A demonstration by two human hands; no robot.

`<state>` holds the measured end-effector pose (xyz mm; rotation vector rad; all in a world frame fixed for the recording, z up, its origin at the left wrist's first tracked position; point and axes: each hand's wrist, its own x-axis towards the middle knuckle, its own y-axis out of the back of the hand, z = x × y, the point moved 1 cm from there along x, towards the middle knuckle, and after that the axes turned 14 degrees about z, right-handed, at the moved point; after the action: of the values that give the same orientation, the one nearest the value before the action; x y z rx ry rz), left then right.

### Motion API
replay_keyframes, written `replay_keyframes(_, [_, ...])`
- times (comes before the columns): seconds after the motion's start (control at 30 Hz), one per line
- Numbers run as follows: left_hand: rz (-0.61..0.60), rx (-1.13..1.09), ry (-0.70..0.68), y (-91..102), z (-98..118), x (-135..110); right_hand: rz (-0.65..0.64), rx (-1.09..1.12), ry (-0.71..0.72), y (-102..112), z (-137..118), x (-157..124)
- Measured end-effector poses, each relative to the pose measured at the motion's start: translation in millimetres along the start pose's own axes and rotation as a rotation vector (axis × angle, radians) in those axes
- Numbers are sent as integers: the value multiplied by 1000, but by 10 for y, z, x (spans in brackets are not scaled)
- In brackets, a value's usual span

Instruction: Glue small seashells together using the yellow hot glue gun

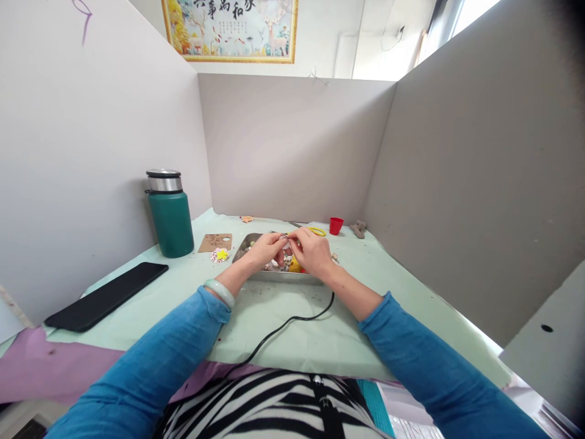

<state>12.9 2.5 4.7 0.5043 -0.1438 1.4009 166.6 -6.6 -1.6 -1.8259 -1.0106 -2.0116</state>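
A yellow flower piece, seemingly finished, is laid on the table just left of the metal tray. Over the tray's middle a small item, too small to be identified, is pinched between the fingertips of the left hand and the right hand. Loose bits are seen inside the tray, so much is judged undone.

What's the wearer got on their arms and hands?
Both arms are in blue long sleeves: left sleeve, right sleeve, with the cuffs ending short of the wrists. A pale green bangle sits on the left wrist. The left hand and right hand are bare, no gloves. A black-and-white striped top shows at the bottom edge.
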Motion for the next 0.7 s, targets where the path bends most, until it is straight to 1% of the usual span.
replay_keyframes(0.23, [-13,-8,4,0,-8,3,1,-50,-6,-24,19,-3])
replay_keyframes(0.4, [-14,10,-17,4,-37,16,-8,-84,2,-35,19,-6])
replay_keyframes(0.7, [23,1,-24,10,-28,17,-19,-41,-22,-3,-13,-1])
